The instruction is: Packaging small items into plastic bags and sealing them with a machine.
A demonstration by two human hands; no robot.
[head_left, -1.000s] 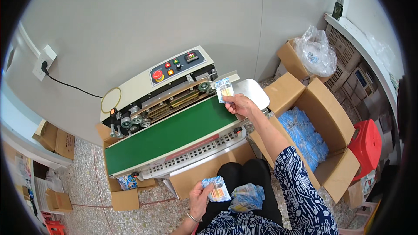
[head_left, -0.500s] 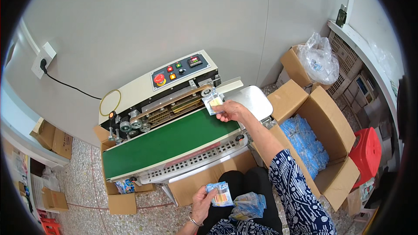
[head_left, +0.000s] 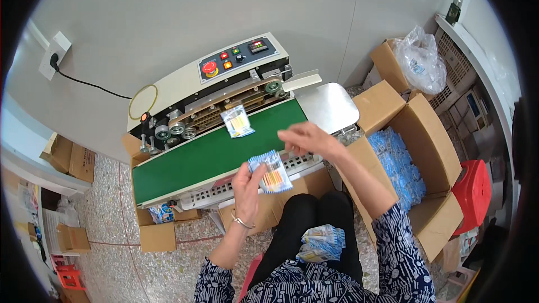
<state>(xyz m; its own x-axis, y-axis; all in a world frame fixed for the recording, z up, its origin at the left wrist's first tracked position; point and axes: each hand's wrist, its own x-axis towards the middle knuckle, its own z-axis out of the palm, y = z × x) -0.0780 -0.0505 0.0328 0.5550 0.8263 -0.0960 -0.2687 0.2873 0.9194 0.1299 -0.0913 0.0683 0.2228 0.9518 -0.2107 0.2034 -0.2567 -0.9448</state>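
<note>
My left hand (head_left: 247, 188) pinches a small clear packet (head_left: 272, 173) with blue crimped edges and coloured strips inside, held up before the near edge of the sealing machine's green belt (head_left: 196, 165). To its right, my right hand (head_left: 307, 139) hovers over the belt's near right edge, fingers loosely bent and nothing visible in them. Another packet (head_left: 238, 122) lies on the belt, its far edge against the sealing machine's (head_left: 224, 87) sealing track. Several more packets (head_left: 323, 243) are piled on my lap.
At the right stands an open cardboard box (head_left: 432, 146) holding many blue packets (head_left: 398, 165), beside a red plastic stool (head_left: 473, 199). A metal plate (head_left: 328, 108) extends from the belt's right end. Under its left end sits another box (head_left: 157, 237). A power cord (head_left: 92, 90) runs along the wall.
The packet that was in my right hand is now on the belt, farther left, released. My left hand has risen from my lap with its packet, and my right hand has come back nearer to me.
</note>
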